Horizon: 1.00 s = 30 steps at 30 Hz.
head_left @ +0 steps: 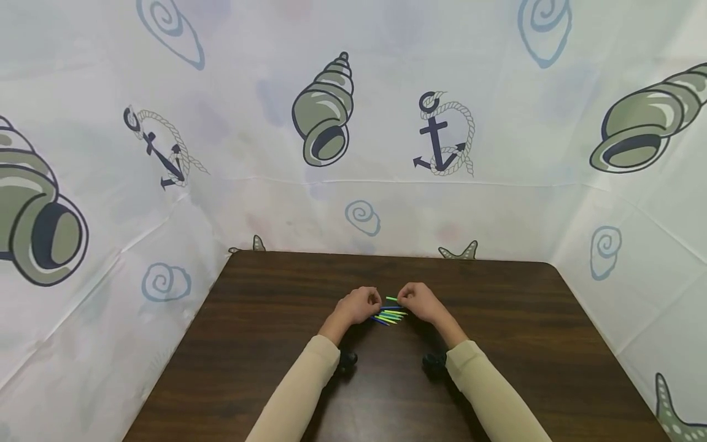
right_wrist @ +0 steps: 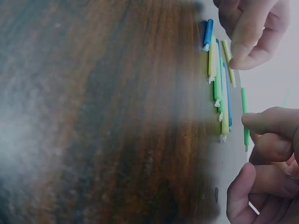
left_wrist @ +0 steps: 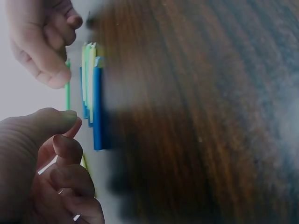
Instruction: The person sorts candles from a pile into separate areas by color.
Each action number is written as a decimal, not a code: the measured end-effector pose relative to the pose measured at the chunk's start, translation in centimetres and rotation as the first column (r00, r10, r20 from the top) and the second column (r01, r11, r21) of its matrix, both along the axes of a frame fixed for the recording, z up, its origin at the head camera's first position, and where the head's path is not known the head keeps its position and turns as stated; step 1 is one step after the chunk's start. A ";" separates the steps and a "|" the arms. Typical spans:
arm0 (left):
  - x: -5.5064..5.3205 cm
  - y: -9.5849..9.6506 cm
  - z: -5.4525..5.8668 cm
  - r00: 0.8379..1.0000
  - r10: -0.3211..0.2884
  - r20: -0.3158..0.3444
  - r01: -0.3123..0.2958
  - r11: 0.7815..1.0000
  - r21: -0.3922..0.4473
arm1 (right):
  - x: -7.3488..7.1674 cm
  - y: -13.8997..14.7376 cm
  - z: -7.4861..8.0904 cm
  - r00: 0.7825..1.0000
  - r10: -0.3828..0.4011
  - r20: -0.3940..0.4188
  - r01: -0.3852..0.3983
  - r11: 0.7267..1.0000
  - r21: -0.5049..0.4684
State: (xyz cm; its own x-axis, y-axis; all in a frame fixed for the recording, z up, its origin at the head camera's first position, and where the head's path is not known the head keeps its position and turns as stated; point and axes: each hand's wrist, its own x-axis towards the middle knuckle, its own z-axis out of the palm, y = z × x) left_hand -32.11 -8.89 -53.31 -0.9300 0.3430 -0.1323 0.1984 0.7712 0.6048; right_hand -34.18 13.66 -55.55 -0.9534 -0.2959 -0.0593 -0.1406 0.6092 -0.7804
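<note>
Between the thumb and fingers of my right hand [head_left: 422, 301] is a slim green candle [right_wrist: 245, 112], pinched a little above the table. My left hand [head_left: 358, 305] faces it from the other side, thumb tip and index fingertip close together, the other fingers loosely curled. A yellow candle [right_wrist: 231, 72] lies right by the left thumb in the right wrist view; I cannot tell whether the left fingers hold it. Between the hands lies a small bunch of yellow, green and blue candles [head_left: 390, 317], roughly side by side. White wicks show at their ends, and a blue candle [left_wrist: 97, 109] is nearest in the left wrist view.
The candles lie on a dark brown wooden table [head_left: 497, 368]. White cloth [head_left: 386, 141] printed with shells and anchors hangs behind it and along both sides. Dark devices [head_left: 347, 361] sit under the wrists by the cream sleeves [head_left: 301, 383].
</note>
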 end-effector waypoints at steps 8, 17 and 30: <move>-0.2 0.5 -1.2 1.000 0.023 -0.001 -0.023 0.999 -0.026 | -0.2 0.3 0.0 0.999 -0.038 0.011 0.038 0.999 0.014; -0.3 0.1 -1.5 0.998 0.061 -0.012 -0.061 0.998 -0.026 | -0.7 -0.3 0.2 1.000 -0.007 -0.009 0.007 1.000 0.010; -0.5 0.2 -1.3 0.999 0.041 -0.006 -0.041 0.999 -0.034 | -1.7 -1.0 0.2 0.996 -0.084 -0.031 0.086 0.995 0.045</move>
